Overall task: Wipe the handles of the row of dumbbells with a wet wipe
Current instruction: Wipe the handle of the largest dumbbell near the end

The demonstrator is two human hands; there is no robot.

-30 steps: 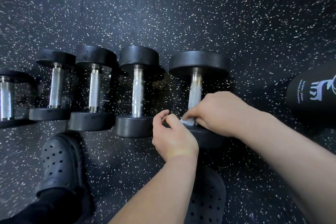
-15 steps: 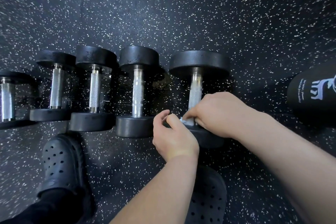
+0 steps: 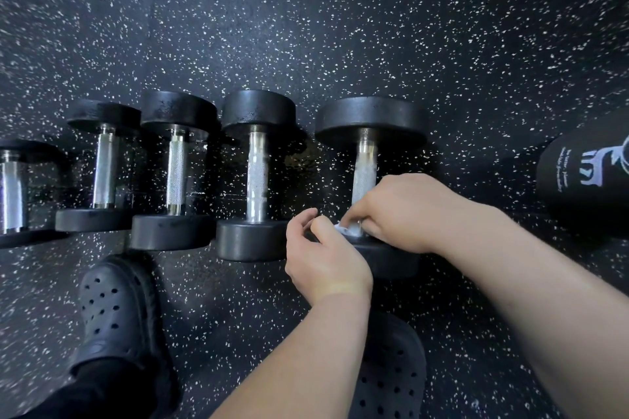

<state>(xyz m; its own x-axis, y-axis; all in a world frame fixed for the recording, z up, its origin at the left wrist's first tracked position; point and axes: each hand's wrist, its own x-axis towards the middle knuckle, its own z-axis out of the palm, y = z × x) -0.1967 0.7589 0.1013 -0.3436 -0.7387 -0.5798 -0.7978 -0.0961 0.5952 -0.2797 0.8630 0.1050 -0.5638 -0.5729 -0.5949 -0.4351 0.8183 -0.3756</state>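
Dumbbells (image 3: pixel 256 177) lie in a row across the middle of the head view on speckled floor (image 3: pixel 340 27), their handles running up and down the frame; five show, and the leftmost is cut by the edge. You are on the rightmost handle (image 3: pixel 365 167), right of centre. Your right hand (image 3: pixel 401 211) is curled over its lower end and pinches the bunched white wipe (image 3: pixel 349 230) against the metal, just above the near weight. Your left hand (image 3: pixel 326 255) sits just beside it, fingers curled and thumb at the wipe's edge; whether it grips the wipe cannot be told. To do this well, wrap the wipe right round the bar, steady the near weight with your left hand so it does not roll, and draw the wipe along the whole knurled length to the far weight, twisting as you go.
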